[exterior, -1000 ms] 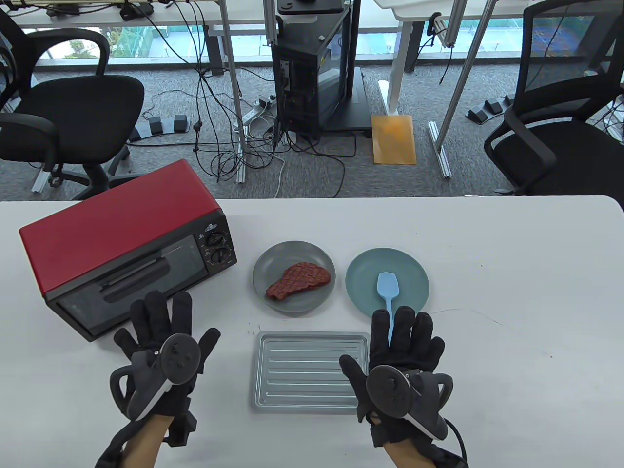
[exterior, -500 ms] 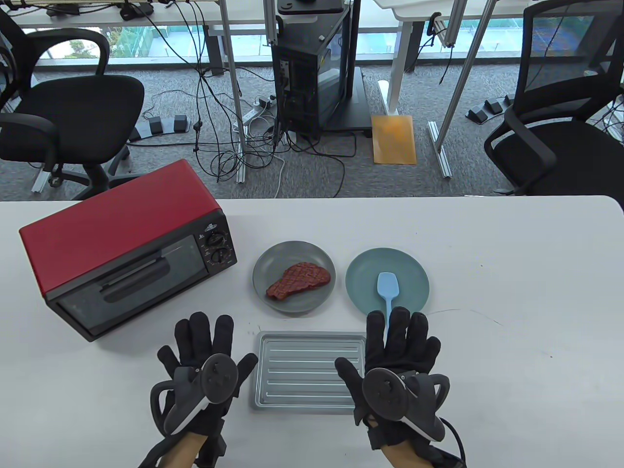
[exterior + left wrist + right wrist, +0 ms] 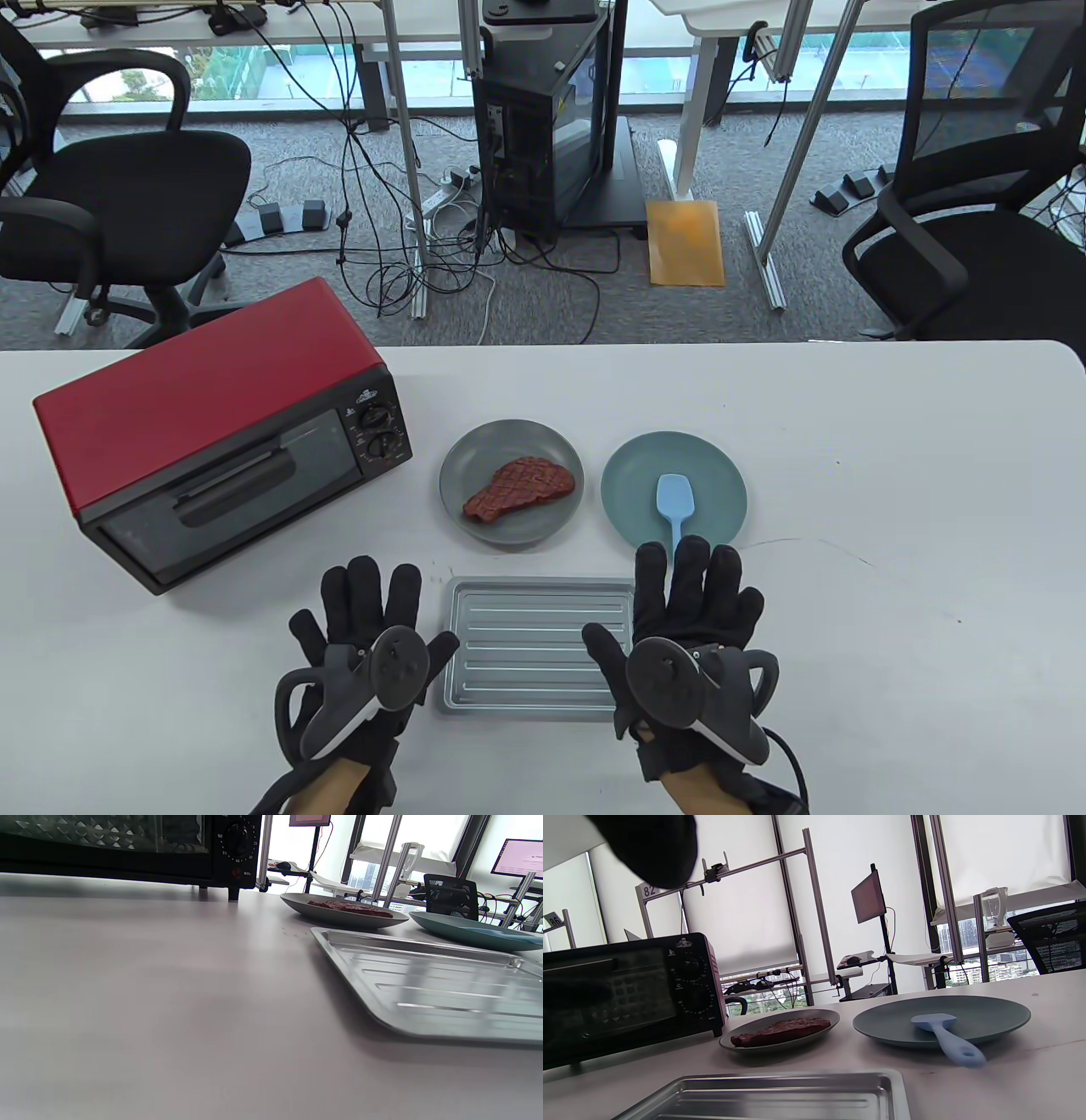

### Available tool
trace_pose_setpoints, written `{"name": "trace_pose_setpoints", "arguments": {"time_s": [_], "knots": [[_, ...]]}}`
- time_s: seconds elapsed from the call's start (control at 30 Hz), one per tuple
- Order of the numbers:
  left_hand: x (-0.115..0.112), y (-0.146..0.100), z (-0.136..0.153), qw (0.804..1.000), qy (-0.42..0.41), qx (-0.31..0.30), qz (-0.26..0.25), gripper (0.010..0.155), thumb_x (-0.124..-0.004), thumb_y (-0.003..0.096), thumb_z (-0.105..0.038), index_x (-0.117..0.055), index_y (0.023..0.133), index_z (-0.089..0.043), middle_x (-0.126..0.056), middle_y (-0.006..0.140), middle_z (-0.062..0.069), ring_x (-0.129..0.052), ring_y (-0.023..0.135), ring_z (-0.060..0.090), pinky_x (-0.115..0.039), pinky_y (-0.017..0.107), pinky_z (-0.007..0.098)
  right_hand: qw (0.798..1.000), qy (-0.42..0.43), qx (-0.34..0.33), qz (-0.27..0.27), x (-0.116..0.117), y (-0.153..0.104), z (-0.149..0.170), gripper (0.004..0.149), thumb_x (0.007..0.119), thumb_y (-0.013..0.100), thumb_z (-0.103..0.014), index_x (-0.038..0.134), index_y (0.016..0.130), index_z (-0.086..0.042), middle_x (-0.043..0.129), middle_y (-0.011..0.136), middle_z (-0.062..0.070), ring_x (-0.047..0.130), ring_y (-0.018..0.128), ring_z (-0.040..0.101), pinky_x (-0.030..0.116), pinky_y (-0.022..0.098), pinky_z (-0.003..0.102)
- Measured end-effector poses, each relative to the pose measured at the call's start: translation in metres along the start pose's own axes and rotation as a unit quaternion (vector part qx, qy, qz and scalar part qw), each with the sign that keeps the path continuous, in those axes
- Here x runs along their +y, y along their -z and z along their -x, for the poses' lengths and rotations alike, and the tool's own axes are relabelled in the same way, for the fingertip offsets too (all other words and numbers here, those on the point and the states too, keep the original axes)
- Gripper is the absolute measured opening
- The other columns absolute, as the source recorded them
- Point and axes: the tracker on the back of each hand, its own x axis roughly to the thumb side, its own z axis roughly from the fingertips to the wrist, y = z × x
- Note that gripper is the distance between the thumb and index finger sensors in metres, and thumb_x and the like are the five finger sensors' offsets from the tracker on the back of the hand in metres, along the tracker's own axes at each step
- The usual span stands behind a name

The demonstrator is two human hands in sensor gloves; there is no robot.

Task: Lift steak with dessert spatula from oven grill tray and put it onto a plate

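**Left hand drawn in beside the tray; steak on the grey plate**

Since the earlier frames the left hand [image 3: 366,632] has slid right and nearer, from in front of the oven [image 3: 222,435] to just left of the tray [image 3: 536,647]; the right hand [image 3: 689,632] has barely shifted.

Both hands lie flat with fingers straight and spread, gripping nothing; the left thumb sits at the tray's left rim, though contact cannot be made out; the right hand covers the tray's right edge and hides the near end of the spatula [image 3: 675,503] handle in the table view; whether its fingertips touch that handle cannot be told; in the right wrist view only a dark glove tip shows at the top left, and the left wrist view shows no fingers at all; both forearms are cut off by the near edge.

One metal tray lies bare at the near middle; two plates stand beyond it, well apart from each other; the grey plate [image 3: 475,450] on the left holds the one steak [image 3: 519,487]; the blue plate [image 3: 713,463] on the right holds the blade of the one light blue spatula, its handle reaching over the near rim; one red oven stands at the far left, door closed.
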Motion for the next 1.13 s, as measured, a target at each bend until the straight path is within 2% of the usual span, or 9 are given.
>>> {"name": "trace_pose_setpoints", "arguments": {"time_s": [0.47, 1.13], "knots": [[0.0046, -0.0012, 0.0076, 1.000, -0.009, 0.005, -0.017, 0.084, -0.047, 0.0592, -0.069, -0.012, 0.121, -0.025, -0.007, 0.126, 0.025, -0.011, 0.115, 0.057, -0.024, 0.072, 0.081, 1.000, 0.009, 0.016, -0.002, -0.0006, 0.0023, 0.0074, 0.099, 0.073, 0.051, -0.055, 0.007, 0.106, -0.006, -0.004, 0.100, 0.036, -0.002, 0.087, 0.070, 0.016, 0.049, 0.088], [0.0038, -0.0016, 0.0074, 1.000, -0.006, 0.005, -0.013, 0.084, -0.046, 0.0583, -0.070, -0.012, 0.121, -0.025, -0.007, 0.125, 0.026, -0.011, 0.114, 0.059, -0.024, 0.070, 0.082, 1.000, 0.007, 0.010, 0.001, -0.0006, 0.0020, 0.0050, 0.098, 0.072, 0.051, -0.055, 0.007, 0.106, -0.006, -0.004, 0.100, 0.036, -0.002, 0.087, 0.070, 0.016, 0.049, 0.088]]}}
